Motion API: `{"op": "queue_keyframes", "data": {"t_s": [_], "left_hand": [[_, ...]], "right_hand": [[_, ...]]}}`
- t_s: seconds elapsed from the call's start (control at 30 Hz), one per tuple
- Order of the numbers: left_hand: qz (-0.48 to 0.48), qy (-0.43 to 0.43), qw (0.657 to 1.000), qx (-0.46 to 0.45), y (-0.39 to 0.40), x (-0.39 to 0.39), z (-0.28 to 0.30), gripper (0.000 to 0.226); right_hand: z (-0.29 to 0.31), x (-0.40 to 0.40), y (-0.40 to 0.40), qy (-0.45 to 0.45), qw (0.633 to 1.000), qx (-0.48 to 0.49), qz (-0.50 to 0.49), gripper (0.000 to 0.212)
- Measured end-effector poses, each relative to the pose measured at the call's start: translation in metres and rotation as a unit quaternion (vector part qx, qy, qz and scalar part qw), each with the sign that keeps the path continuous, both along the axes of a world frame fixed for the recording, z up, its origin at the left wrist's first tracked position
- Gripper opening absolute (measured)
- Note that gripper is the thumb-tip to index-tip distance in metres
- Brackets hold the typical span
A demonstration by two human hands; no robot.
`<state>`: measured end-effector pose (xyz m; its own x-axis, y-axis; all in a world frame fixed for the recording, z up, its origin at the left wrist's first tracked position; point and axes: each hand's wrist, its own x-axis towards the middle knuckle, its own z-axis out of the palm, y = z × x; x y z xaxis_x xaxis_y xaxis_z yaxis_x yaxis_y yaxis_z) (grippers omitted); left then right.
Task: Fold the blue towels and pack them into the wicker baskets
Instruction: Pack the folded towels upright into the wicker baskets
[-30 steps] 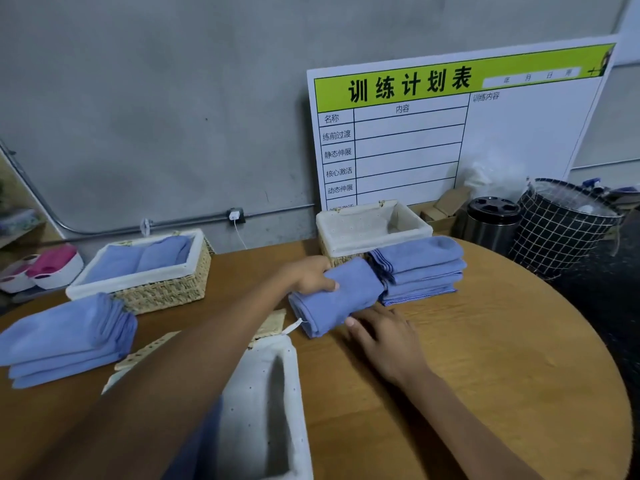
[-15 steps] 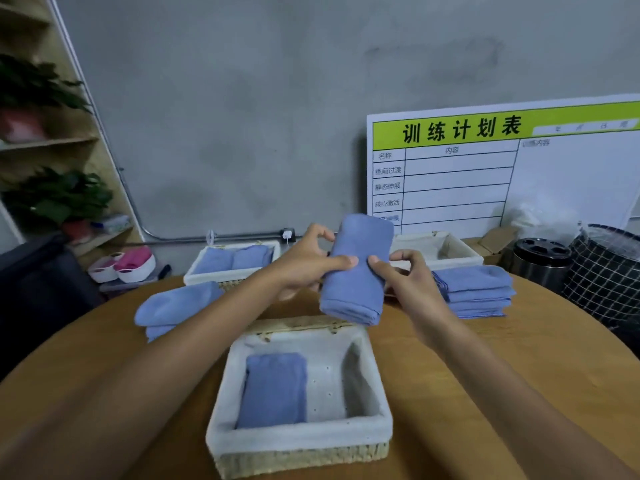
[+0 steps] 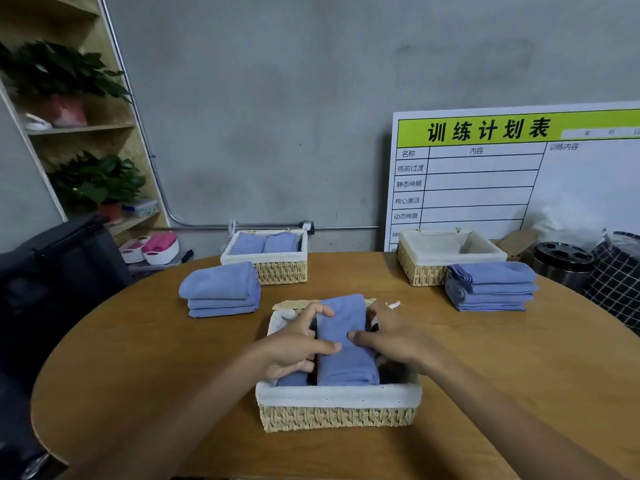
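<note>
A person's two bare hands hold a folded blue towel [image 3: 343, 344] inside the nearest wicker basket [image 3: 337, 407], which sits at the front centre of a round wooden table [image 3: 138, 358]. The left hand [image 3: 294, 344] grips the towel's left side, thumb on top and fingers curled against its edge. The right hand [image 3: 391, 337] grips the right side, its thumb pressed on the cloth; its other fingers are hidden behind the towel, so how far they curl cannot be told. The towel lies lengthwise in the basket's white liner, its far end raised above the rim. A second folded towel [image 3: 294, 378] lies beside it on the left, mostly covered by the left hand.

Further back on the left, a stack of folded towels [image 3: 221, 291] rests on the table, in front of a back-left basket [image 3: 266, 261] holding two towels. On the right, another stack [image 3: 491, 285] sits just in front of a back-right basket [image 3: 450, 254] with only its liner showing. A white planning board [image 3: 519, 174] leans against the grey wall.
</note>
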<state>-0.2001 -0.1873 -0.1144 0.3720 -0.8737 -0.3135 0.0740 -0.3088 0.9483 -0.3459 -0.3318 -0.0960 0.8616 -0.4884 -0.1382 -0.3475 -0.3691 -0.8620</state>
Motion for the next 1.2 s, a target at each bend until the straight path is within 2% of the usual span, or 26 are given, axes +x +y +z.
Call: {"op": "queue_keyframes", "data": {"t_s": [0.13,0.23,0.33,0.47,0.57,0.63,0.7,0.77,0.8,0.87,0.97,1.1,1.2], "left_hand": [[0.0,0.0,1.0,0.006,-0.009,-0.001,-0.012,0.045],[-0.003,0.009,1.0,0.011,-0.018,-0.005,-0.02,0.045],[-0.004,-0.008,1.0,0.026,-0.025,-0.005,-0.027,0.046],[-0.058,-0.155,0.983,0.073,-0.03,-0.007,-0.031,0.044],[-0.096,-0.282,0.949,0.102,-0.035,-0.01,-0.026,0.045],[-0.12,-0.375,0.915,0.086,-0.036,-0.011,-0.02,0.049],[-0.139,-0.474,0.867,0.063,-0.034,-0.01,-0.011,0.05],[-0.15,-0.561,0.812,0.058,-0.028,-0.004,-0.001,0.055],[-0.159,-0.581,0.796,0.059,-0.025,0.002,0.002,0.061],[-0.177,-0.58,0.792,0.062,-0.021,0.012,0.0,0.072],[-0.186,-0.581,0.79,0.057,-0.019,0.021,-0.017,0.083],[-0.188,-0.597,0.778,0.059,-0.024,0.021,-0.033,0.088],[-0.199,-0.589,0.78,0.075,-0.026,0.024,-0.037,0.091]], "right_hand": [[0.004,0.001,-0.003,0.058,0.997,-0.056,0.009,0.041],[0.009,0.002,-0.005,0.123,0.979,-0.161,0.031,0.046],[0.01,0.005,-0.006,0.153,0.966,-0.204,0.038,0.05],[0.006,0.009,0.001,0.202,0.938,-0.276,0.054,0.044],[0.007,0.008,0.009,0.2,0.908,-0.358,0.08,0.02],[0.011,0.005,0.009,0.186,0.89,-0.406,0.095,0.013],[0.015,0.0,0.002,0.135,0.887,-0.426,0.114,0.017],[0.013,-0.006,-0.011,0.11,0.853,-0.49,0.142,0.031],[0.009,-0.009,-0.019,0.103,0.832,-0.524,0.149,0.039],[0.004,-0.012,-0.029,0.082,0.818,-0.548,0.154,0.053],[-0.001,-0.011,-0.036,0.077,0.823,-0.533,0.179,0.063],[-0.01,-0.002,-0.038,0.134,0.826,-0.506,0.208,0.052],[-0.014,0.007,-0.036,0.172,0.815,-0.506,0.224,0.052]]}}
